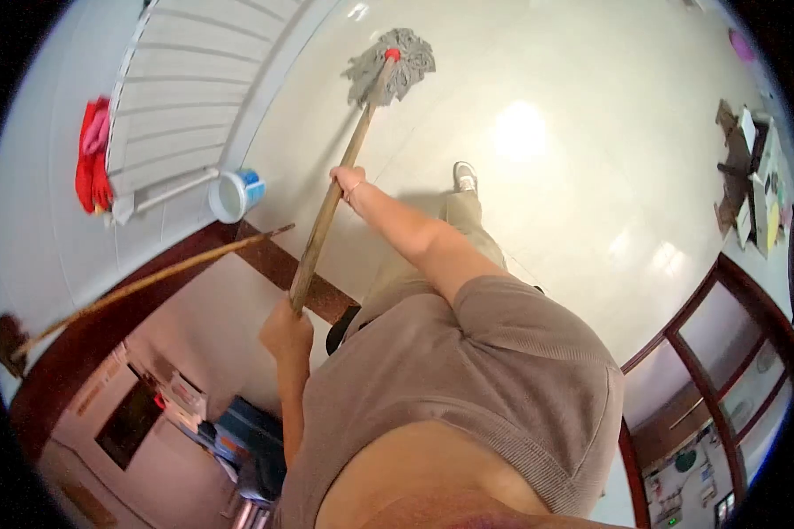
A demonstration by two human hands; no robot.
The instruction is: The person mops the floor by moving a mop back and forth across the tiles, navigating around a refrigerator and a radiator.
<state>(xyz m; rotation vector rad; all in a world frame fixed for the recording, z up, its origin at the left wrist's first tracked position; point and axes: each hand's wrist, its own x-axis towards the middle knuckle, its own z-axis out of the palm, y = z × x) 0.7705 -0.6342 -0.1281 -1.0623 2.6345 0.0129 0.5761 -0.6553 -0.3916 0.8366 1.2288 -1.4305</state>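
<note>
A mop with a long wooden handle (325, 212) slants across the left half of the view. Its grey cloth-strip head (412, 66) rests on the floor at the top, with a red piece where the handle meets it. My right hand (349, 183) is closed around the middle of the handle, the arm reaching across my body. Lower down, near the handle's top end, my left hand (287, 331) is wrapped round the wood. My shoe (465, 176) stands on the floor ahead.
A white-and-blue bucket (229, 197) stands beside a white slatted panel (190, 84), where red gloves (93, 159) hang. Another long wooden stick (150, 280) leans by the dark doorway frame (141, 309). Pale shiny floor (582, 159) stretches right towards a cluttered table (766, 181).
</note>
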